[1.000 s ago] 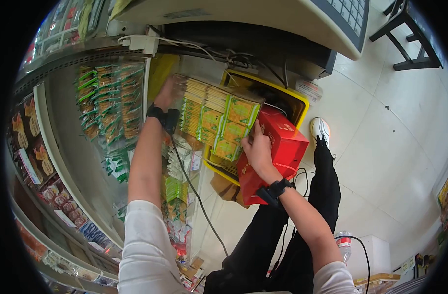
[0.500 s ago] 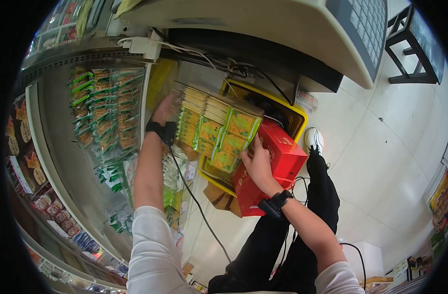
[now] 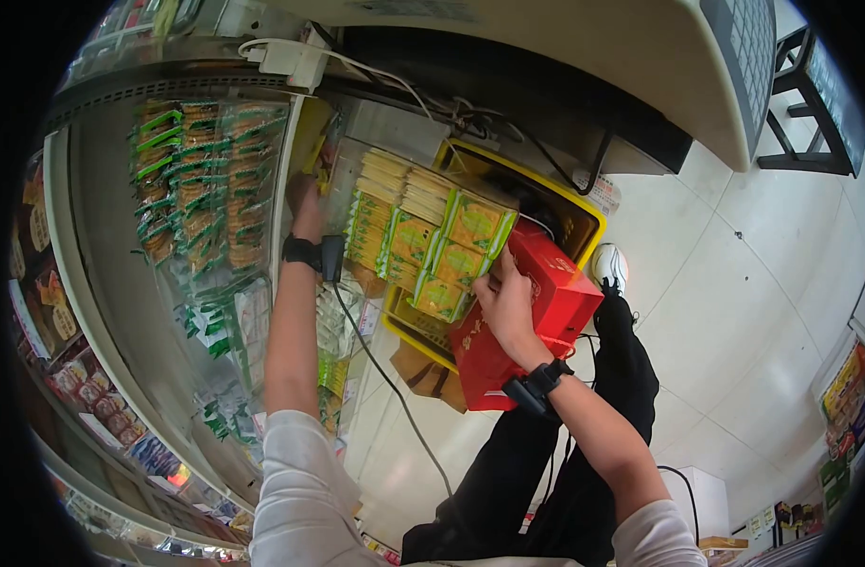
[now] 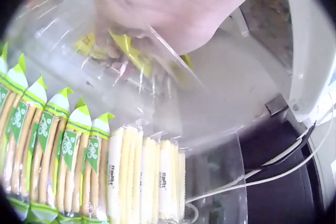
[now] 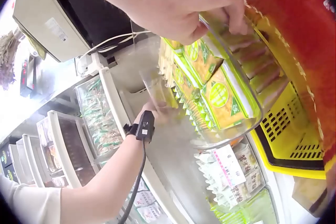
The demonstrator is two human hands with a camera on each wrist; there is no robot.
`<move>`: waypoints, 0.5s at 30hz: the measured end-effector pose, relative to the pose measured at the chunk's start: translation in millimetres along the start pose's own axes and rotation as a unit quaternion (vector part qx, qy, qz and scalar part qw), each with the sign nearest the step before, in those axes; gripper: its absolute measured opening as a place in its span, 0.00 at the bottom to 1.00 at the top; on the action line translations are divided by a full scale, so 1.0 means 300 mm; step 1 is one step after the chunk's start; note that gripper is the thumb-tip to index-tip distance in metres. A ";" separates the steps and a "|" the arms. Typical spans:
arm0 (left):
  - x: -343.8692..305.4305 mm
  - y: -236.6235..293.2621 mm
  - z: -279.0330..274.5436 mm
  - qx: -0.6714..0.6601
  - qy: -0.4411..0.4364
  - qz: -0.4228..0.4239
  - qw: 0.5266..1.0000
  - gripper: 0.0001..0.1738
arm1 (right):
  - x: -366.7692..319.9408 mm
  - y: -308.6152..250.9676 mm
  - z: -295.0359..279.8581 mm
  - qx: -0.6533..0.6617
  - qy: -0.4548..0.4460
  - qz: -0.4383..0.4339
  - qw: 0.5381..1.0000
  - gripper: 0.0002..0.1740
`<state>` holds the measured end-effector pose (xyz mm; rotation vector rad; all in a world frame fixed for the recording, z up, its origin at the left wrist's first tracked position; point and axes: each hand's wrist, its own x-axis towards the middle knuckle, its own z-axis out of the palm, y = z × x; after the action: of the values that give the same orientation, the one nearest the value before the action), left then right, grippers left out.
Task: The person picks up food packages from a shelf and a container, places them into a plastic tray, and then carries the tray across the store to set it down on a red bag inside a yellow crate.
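A clear plastic box (image 3: pixel 343 175) holds green-and-yellow biscuit packets (image 3: pixel 472 227) and rows of pale wrapped sticks (image 4: pixel 126 171). My right hand (image 3: pixel 508 307) grips its right edge, fingers curled at the rim in the right wrist view beside the packets (image 5: pixel 220 95). My left hand (image 3: pixel 307 210) is at the box's far left end. In the left wrist view the left hand (image 4: pixel 178 8) lies by the clear wall, near small yellow wrappers (image 4: pixel 131 53); its fingertips are blurred and partly hidden, so their hold is unclear.
Under the box stand a yellow basket (image 3: pixel 588 222) and a red box (image 3: pixel 536 302). Shelves with bagged biscuits (image 3: pixel 201 189) line the left. A counter edge (image 3: pixel 640 57) and cables (image 3: pixel 470 113) are above; a black stool (image 3: pixel 811 113) stands at upper right.
My left hand has shifted from the box's left edge slightly down and left, towards the shelf side. The right hand keeps its place at the box's edge. The head view has shifted a little.
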<state>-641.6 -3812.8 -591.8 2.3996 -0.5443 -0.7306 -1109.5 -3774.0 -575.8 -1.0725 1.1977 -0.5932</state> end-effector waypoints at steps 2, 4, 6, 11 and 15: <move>-0.095 0.088 0.035 0.005 0.055 0.019 0.998 0.22 | -0.001 -0.017 -0.008 -0.005 0.009 -0.030 1.000 0.40; -0.248 0.222 0.099 0.068 0.126 0.146 0.979 0.26 | 0.004 -0.021 -0.003 -0.008 0.017 -0.024 1.000 0.39; -0.262 0.235 0.106 0.152 0.182 0.233 0.943 0.29 | 0.011 -0.044 -0.006 -0.023 0.012 -0.008 1.000 0.39; -0.298 0.234 0.083 0.128 0.133 0.238 0.954 0.33 | 0.015 -0.063 -0.012 -0.063 -0.003 0.019 0.998 0.39; -0.354 0.264 0.069 0.130 0.119 0.096 0.980 0.35 | 0.019 -0.081 -0.013 -0.050 0.005 0.021 0.999 0.39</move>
<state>-752.3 -3825.7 -517.1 2.5779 -0.7974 -0.2984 -1107.6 -3790.1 -556.6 -1.1271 1.2671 -0.5112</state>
